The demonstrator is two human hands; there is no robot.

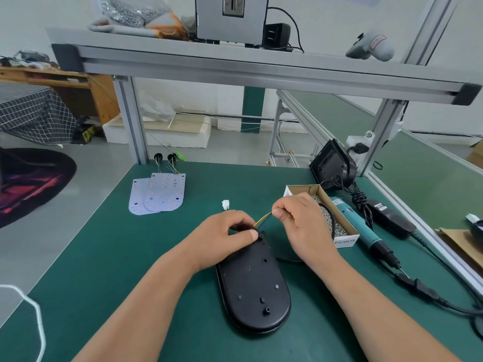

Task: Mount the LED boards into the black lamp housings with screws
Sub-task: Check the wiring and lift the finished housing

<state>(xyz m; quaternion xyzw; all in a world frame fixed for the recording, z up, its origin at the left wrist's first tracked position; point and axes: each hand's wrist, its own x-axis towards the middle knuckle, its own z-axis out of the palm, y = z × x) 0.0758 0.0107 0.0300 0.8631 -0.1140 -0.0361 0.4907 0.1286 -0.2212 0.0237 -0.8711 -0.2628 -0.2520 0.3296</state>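
Observation:
A black oval lamp housing (254, 288) lies flat on the green mat, its back with screw holes facing up. My left hand (226, 236) grips the housing's far end, thumb beside a hole. My right hand (298, 220) pinches a thin bundle of coloured wires (262, 219) that runs toward that hole. A white connector (225, 205) lies just beyond my left hand. Two LED boards (159, 193) with wires attached lie overlapped at the far left of the mat.
A cardboard box of screws (345, 231) sits right of my right hand. Beside it lies a teal electric screwdriver (360, 226) with its cable and a black power adapter (392, 220). Another black housing (330, 164) leans against the frame post. An aluminium shelf (235, 66) spans overhead.

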